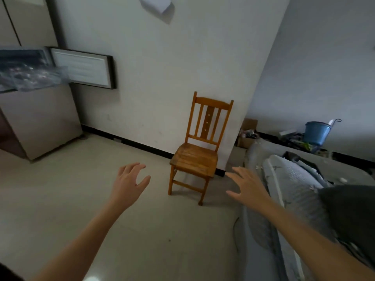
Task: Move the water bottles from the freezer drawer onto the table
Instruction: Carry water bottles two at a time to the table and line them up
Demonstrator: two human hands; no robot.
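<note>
Hands empty: left hand [129,183] and right hand [245,187] both spread, fingers loosely bent, touching nothing, over the floor. Freezer drawer [30,78] is pulled out well up-left of left hand; contents blurred, can't pick out bottles. Wooden chair [196,157] stands ahead between hands. Bedding [288,179] is just right of right hand.

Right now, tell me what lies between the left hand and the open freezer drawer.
In the head view, only bare floor and the fridge's lower front separate the left hand from the freezer drawer.
</note>
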